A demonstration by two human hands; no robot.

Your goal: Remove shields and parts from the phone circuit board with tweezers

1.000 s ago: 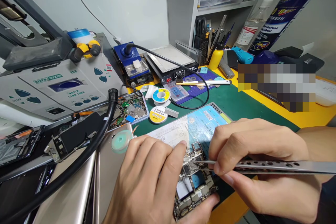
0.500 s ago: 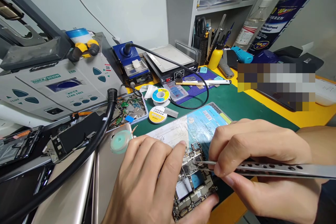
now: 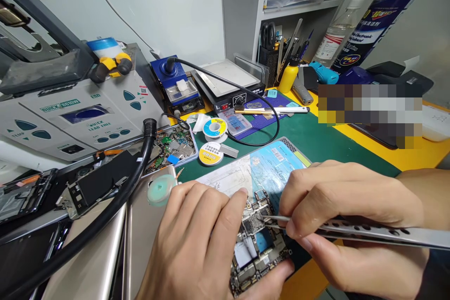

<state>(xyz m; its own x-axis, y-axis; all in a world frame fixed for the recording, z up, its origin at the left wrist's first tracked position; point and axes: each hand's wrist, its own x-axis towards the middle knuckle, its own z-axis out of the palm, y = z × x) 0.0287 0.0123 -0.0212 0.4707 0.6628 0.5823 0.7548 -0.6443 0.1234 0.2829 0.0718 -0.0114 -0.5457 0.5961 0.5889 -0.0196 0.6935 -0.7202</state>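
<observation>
A phone circuit board (image 3: 270, 261) lies tilted over the blue and white work pad (image 3: 267, 164). My left hand (image 3: 200, 239) holds it by its edges, fingers along the far left side and thumb at the near right corner. Between the thumb and fingers of my right hand (image 3: 344, 215) is a pair of metal tweezers (image 3: 372, 231) with holes along the arms. The tweezer tips point left at a grey, dotted chip area (image 3: 253, 223) on the upper part of the board. Whether the tips grip anything is too small to tell.
On the left stand a hot air station (image 3: 84, 108) and its black hose (image 3: 142, 159), with phone parts below. Behind the pad are a solder spool (image 3: 215, 127), a soldering station (image 3: 172, 79) and a heating plate (image 3: 228, 77). A spray can (image 3: 376, 23) stands at the back right.
The rear end of the tweezers has dropped slightly, and my right hand has shifted a little with it. My left hand and the board stay nearly in place.
</observation>
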